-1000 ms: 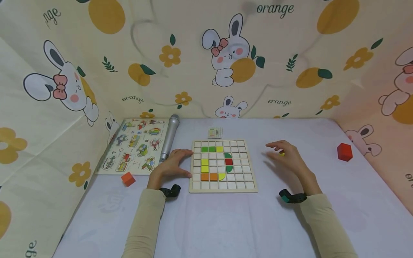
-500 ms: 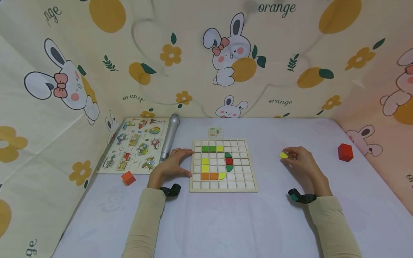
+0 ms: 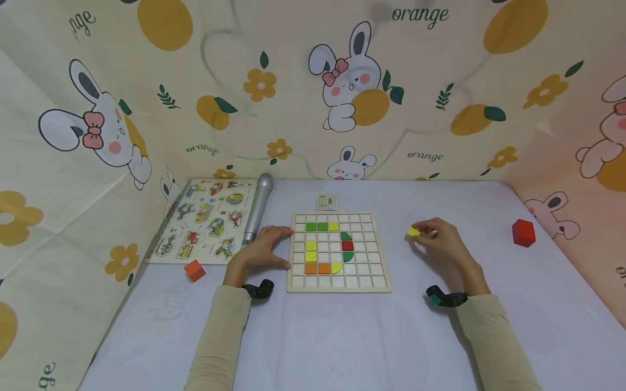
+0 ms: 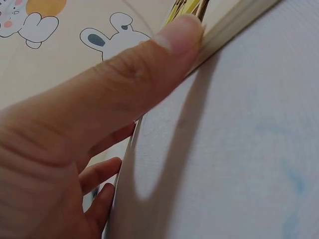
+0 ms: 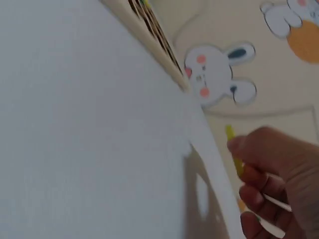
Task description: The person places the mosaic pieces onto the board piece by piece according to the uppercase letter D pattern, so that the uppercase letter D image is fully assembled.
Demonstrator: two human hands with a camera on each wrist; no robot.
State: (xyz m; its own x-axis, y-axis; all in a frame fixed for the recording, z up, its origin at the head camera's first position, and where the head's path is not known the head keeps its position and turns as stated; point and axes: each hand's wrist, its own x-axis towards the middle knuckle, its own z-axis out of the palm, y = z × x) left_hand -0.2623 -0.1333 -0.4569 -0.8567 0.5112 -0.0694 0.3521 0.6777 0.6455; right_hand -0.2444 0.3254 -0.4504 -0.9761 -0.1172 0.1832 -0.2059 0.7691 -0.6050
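Note:
A square wooden grid board (image 3: pixel 338 289) lies flat in the middle of the table, with green, yellow, orange and red tiles in some of its cells. My left hand (image 3: pixel 261 251) rests at its left side, thumb and fingers spread along the edge. In the left wrist view the thumb (image 4: pixel 174 42) touches the board's rim (image 4: pixel 219 42). Right of the board, my right hand (image 3: pixel 444 240) pinches a small yellow tile (image 3: pixel 413 232) between thumb and fingers. Seen edge-on in the right wrist view, the thin tile (image 5: pixel 234 152) is above the table.
A small pattern card (image 3: pixel 326 201) lies behind the board. At the back left are a picture sheet (image 3: pixel 200 233) and a silver microphone (image 3: pixel 257 209). An orange cube (image 3: pixel 194 271) sits left of my left hand, a red block (image 3: pixel 523 232) at the far right.
My right hand came down on the yellow tile, pinched it and shifted right; now it has moved back left toward the board with the tile. The left hand has stayed put.

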